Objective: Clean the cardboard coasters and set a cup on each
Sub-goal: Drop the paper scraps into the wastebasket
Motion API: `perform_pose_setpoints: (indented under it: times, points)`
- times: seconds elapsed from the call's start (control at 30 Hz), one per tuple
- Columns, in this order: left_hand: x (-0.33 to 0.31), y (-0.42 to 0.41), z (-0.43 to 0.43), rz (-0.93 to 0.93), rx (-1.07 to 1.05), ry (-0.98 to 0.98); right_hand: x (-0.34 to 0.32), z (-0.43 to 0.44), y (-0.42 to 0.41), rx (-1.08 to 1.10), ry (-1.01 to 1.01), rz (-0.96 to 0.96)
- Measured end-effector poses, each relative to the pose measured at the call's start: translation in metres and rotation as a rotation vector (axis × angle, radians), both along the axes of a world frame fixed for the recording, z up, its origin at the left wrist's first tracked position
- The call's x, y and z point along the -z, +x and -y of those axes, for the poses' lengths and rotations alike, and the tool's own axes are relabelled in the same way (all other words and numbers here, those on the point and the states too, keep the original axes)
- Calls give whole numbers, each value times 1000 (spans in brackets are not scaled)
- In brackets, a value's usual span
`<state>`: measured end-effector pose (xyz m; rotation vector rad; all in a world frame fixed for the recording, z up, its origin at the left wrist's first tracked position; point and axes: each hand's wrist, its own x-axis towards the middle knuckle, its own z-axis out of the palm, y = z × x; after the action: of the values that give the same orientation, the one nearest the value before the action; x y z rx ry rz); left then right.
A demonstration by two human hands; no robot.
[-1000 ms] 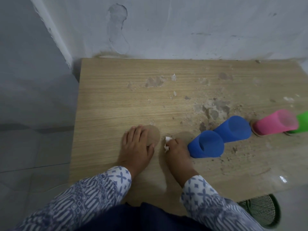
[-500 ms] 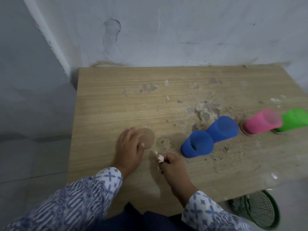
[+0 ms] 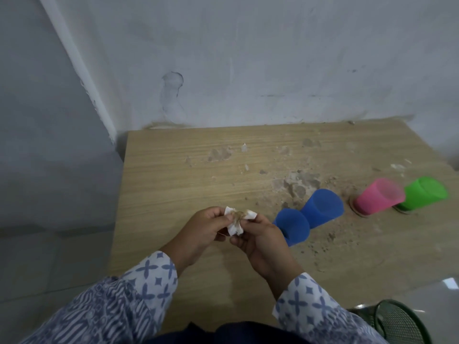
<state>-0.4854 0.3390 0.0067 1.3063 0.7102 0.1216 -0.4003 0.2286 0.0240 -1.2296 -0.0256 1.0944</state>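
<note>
White tissue (image 3: 236, 220), brown-soiled, pinched between both hands: left hand (image 3: 206, 229), right hand (image 3: 260, 238), above table (image 3: 173, 184) front edge. 2 blue cups (image 3: 308, 217), pink cup (image 3: 378, 199) and green cup (image 3: 424, 196) stand right. Free coaster not visible. Risk: dirty tissue re-smears cardboard.

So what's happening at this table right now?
A person holds a crumpled white tissue, soiled brown, between the left hand and right hand above the wooden table. Two blue plastic cups, a pink plastic cup and a green plastic cup stand upright to the right. Dirt is scattered around them.
</note>
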Motion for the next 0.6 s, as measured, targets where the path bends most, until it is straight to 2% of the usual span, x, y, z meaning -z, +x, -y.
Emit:
perform_pose_setpoints:
  times: [0.23,0.4,0.6]
  points:
    - [-35,7,5,107,-114,-68,-25,2,10,58,31,131]
    - [-69,26,22,198,-86,-14,-57,17,21,107,131,185]
    - [-93,60,60,227,-3,2,-82,55,44,249,116,246]
